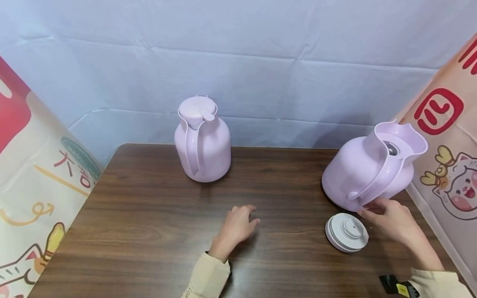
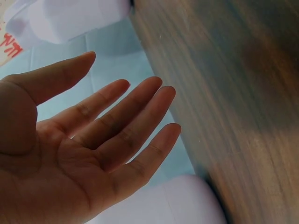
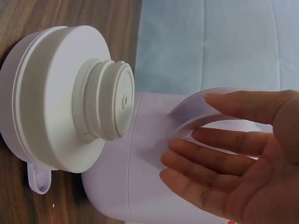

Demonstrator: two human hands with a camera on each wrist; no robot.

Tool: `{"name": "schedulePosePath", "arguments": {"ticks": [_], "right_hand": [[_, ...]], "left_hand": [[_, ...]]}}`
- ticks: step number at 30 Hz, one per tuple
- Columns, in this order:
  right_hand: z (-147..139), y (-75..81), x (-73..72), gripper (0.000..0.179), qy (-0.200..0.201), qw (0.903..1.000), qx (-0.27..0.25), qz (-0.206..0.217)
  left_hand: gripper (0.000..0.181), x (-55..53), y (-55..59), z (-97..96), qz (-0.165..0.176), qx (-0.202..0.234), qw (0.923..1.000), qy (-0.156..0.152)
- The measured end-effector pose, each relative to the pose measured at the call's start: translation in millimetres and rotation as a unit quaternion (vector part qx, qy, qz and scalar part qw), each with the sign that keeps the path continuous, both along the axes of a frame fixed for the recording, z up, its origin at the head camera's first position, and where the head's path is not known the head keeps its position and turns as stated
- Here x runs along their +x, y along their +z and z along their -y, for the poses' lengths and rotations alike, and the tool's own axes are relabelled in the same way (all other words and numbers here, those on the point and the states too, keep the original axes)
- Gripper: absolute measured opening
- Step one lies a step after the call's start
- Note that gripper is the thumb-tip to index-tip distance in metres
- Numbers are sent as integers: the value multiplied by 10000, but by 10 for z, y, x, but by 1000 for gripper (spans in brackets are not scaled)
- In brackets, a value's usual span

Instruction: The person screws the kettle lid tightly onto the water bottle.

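A lilac thermos jug (image 1: 346, 165) stands at the table's right side, its top uncovered and a dark round mouth showing inside the collar. My right hand (image 1: 395, 219) is at the lower end of its handle, fingers extended and loosely spread; whether they touch it I cannot tell. Just in front of that jug lies its lid (image 1: 346, 232), upside down with the white stepped plug facing up; the right wrist view shows the lid's lilac tab (image 3: 39, 179). Over the middle of the table hovers my left hand (image 1: 236, 225), holding nothing, fingers relaxed.
A second lilac thermos jug (image 1: 216, 149), with its lid on, stands at the back left of the wooden table (image 1: 149, 231). Pale blue cloth (image 1: 261, 82) hangs behind the table. Printed panels with cartoon figures (image 1: 458, 174) flank both sides.
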State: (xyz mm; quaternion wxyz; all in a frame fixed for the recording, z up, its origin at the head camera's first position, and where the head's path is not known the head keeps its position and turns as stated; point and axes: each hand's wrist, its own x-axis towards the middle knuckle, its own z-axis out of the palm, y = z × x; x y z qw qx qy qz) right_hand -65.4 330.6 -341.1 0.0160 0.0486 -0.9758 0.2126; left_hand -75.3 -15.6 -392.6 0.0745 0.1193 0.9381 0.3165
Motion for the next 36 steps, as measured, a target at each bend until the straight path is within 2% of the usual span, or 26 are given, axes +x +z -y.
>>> {"name": "schedulePosePath", "arguments": {"ticks": [7, 17, 29, 36], "right_hand": [[3, 0, -19, 22, -73, 9995, -28, -321], [21, 14, -61, 26, -57, 9992, -81, -379], [76, 18, -99, 12, 162, 9976, -10, -667], [93, 9, -101, 7, 91, 9977, -70, -672]], "left_hand": [[29, 12, -40, -24, 15, -6, 10000, -52], [29, 21, -87, -22, 94, 110, 9999, -59], [28, 8, -143, 11, 13, 77, 9999, -85], [27, -2, -159, 35, 83, 111, 9999, -35]]}}
